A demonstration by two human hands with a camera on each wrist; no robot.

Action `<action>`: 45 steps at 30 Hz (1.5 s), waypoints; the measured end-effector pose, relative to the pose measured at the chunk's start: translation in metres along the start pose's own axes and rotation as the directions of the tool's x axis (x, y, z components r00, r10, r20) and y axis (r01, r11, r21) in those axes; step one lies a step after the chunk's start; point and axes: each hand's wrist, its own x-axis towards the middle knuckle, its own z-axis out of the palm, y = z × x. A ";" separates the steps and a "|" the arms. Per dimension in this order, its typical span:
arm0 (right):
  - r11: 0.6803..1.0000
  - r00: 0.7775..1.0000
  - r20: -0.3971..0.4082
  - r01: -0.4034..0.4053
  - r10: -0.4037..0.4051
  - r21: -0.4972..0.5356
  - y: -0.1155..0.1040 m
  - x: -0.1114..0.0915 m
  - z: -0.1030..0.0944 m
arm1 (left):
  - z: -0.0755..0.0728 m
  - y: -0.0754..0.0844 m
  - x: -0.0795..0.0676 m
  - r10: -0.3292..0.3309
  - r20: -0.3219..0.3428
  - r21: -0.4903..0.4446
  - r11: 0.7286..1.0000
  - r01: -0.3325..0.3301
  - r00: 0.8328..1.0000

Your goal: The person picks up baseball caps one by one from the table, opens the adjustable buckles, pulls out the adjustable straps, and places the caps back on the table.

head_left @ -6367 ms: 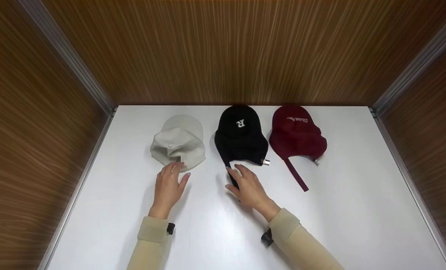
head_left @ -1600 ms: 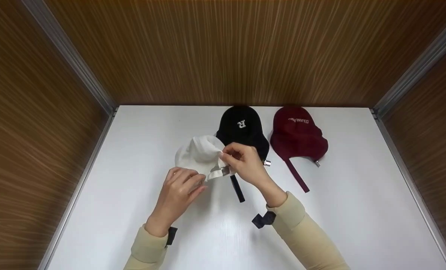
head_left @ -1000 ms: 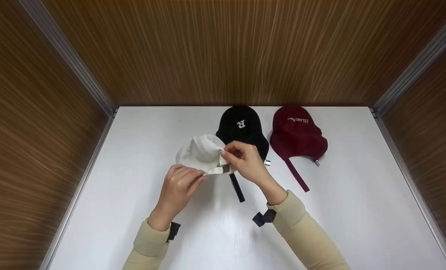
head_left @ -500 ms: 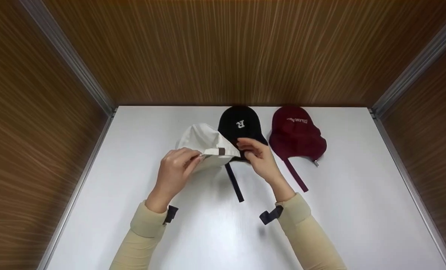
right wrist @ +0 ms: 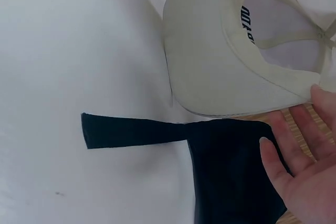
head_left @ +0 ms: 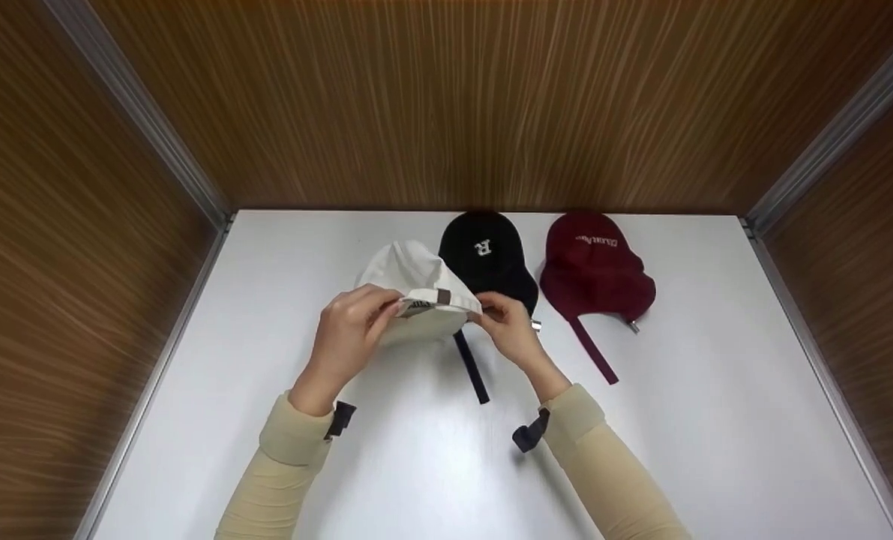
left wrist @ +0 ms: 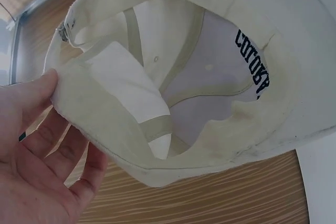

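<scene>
Both hands hold an off-white baseball cap (head_left: 405,266) up over the table. My left hand (head_left: 347,334) pinches its edge at the left, beside the back strap with a small brown tab (head_left: 444,297). On the other side, my right hand (head_left: 513,334) pinches the edge between thumb and fingers. The left wrist view looks into the cap's inside (left wrist: 210,51), where dark lettering and seam tapes show. Its brim (right wrist: 205,51) spreads out in the right wrist view, above the black cap's strap (right wrist: 131,131).
Behind and right of the held cap lies a black cap (head_left: 483,274) with a white letter, its strap toward me. Further right is a maroon cap (head_left: 596,277) with its strap also trailing forward. A brown wood-grain panel (head_left: 446,105) stands along the white table's back edge.
The off-white cap has come up off the table's left and moved right. Half a second ago my right hand was off it; now it pinches the edge again. The other caps stay put.
</scene>
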 end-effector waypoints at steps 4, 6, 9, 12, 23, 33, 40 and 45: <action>1.000 1.000 -0.004 0.005 -0.005 -0.003 -0.002 -0.001 -0.002 | -0.001 0.000 0.004 0.030 0.004 0.046 0.999 -0.030 1.000; 1.000 1.000 -0.004 0.001 -0.001 -0.003 -0.003 -0.002 -0.004 | -0.002 -0.002 0.007 0.049 0.012 0.080 0.996 -0.049 0.999; 1.000 1.000 0.006 -0.008 0.008 -0.010 -0.005 -0.005 -0.009 | -0.002 -0.005 0.011 0.056 0.028 0.109 0.992 -0.059 0.998; 0.999 0.999 0.014 -0.031 0.031 -0.023 -0.007 -0.009 -0.013 | 0.001 -0.009 0.010 0.021 0.053 0.103 0.994 -0.026 0.998; 0.975 0.983 0.022 -0.179 0.184 -0.130 -0.016 -0.034 -0.019 | 0.031 -0.028 -0.005 -0.157 0.163 0.089 0.986 0.144 0.974; 0.948 0.965 0.006 -0.257 0.263 -0.187 0.019 -0.047 -0.021 | 0.059 -0.030 -0.012 -0.120 0.223 0.082 0.991 0.104 0.967; 0.944 0.963 0.018 -0.259 0.268 -0.203 0.029 -0.053 -0.026 | 0.067 -0.027 -0.017 -0.149 0.234 0.064 0.988 0.138 0.961; 0.915 0.975 -0.074 -0.222 0.209 -0.336 0.027 -0.056 -0.029 | 0.070 -0.026 -0.021 -0.183 0.253 0.067 0.983 0.171 0.950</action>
